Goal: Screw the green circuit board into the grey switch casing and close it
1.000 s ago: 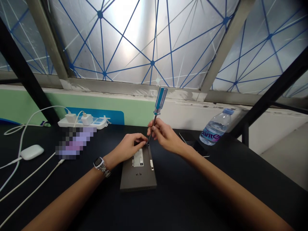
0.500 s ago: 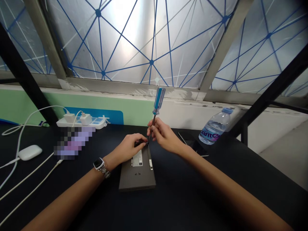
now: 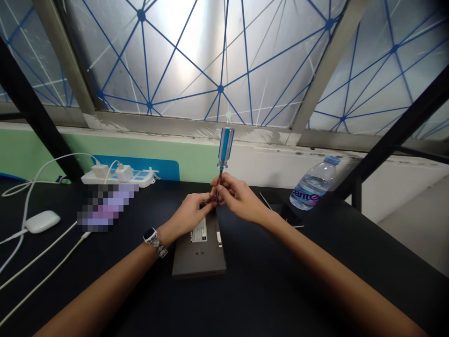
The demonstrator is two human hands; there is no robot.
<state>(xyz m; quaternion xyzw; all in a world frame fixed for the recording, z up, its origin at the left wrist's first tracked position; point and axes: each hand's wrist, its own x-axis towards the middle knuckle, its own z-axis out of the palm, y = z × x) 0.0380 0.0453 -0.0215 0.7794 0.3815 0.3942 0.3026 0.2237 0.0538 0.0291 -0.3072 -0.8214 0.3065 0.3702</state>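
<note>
My right hand [image 3: 238,196] pinches the metal shaft of a screwdriver [image 3: 225,147] that has a clear and blue handle. The screwdriver stands nearly upright, handle up, over the far end of a flat grey-brown rectangular device [image 3: 199,264]. A white label [image 3: 199,231] and a small pale metal piece [image 3: 219,238] show on the device's top face. With fingertips closed together at the shaft's lower end, my left hand [image 3: 191,211] rests over the far left part of the device. The screwdriver tip and whatever lies between the left fingertips are hidden.
At the left are a power strip [image 3: 142,179] with plugged-in chargers, white cables, a white rounded gadget [image 3: 42,222] and a pixelated item [image 3: 108,208]. A water bottle [image 3: 314,183] stands at the right, near a dark flat item [image 3: 289,214]. Windows and wall close off the back.
The screwdriver handle has moved slightly left and become more upright. My left fingertips have come up against the right fingers at the shaft. The device has barely shifted in view.
</note>
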